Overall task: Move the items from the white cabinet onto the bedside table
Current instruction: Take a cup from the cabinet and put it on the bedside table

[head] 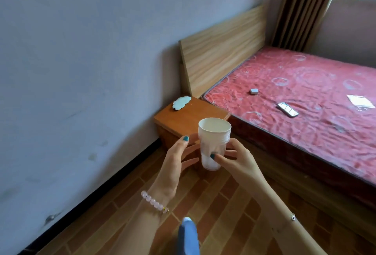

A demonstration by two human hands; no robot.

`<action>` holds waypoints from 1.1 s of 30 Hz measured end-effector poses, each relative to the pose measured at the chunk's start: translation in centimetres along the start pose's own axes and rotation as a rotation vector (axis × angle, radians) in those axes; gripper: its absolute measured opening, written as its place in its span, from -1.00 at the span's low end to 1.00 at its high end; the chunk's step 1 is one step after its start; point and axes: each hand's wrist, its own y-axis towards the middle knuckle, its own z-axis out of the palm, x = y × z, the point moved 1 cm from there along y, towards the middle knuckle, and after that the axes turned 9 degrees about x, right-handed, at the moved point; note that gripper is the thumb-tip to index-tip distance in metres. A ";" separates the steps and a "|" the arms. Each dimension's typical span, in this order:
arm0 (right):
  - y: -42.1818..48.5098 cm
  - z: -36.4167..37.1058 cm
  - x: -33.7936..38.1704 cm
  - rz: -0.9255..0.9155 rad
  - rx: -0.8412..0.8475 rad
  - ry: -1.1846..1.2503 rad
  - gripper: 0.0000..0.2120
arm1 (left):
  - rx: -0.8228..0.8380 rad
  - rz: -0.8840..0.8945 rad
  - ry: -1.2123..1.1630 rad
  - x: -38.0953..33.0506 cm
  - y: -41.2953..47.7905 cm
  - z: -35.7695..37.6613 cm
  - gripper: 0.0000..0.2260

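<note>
A stack of white paper cups point(213, 142) in a thin plastic sleeve is upright in mid-air, in front of the small brown bedside table point(195, 118). My right hand point(234, 159) grips its lower half with thumb and fingers. My left hand point(179, 157) is at the stack's left side, thumb near the rim and fingers spread behind it; whether it touches is unclear. A pale blue cloud-shaped item point(181, 102) lies on the far left corner of the table top. The white cabinet is out of view.
A bed with a red patterned mattress point(305, 100) and wooden headboard point(221, 47) stands right of the table. On it lie a phone point(288, 109), a small grey box point(254, 91) and a clear packet point(360, 101). The grey wall is on the left; the floor is brown tile.
</note>
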 end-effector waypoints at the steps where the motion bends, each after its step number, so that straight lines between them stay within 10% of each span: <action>1: 1.4 0.0 -0.2 0.003 -0.006 -0.005 -0.69 | 0.009 -0.001 0.001 0.1 1.5 -0.6 -0.69; 33: 50.2 9.3 -10.0 0.369 0.324 -0.033 -0.64 | -0.210 -0.399 -0.198 7.9 42.8 -24.7 -0.71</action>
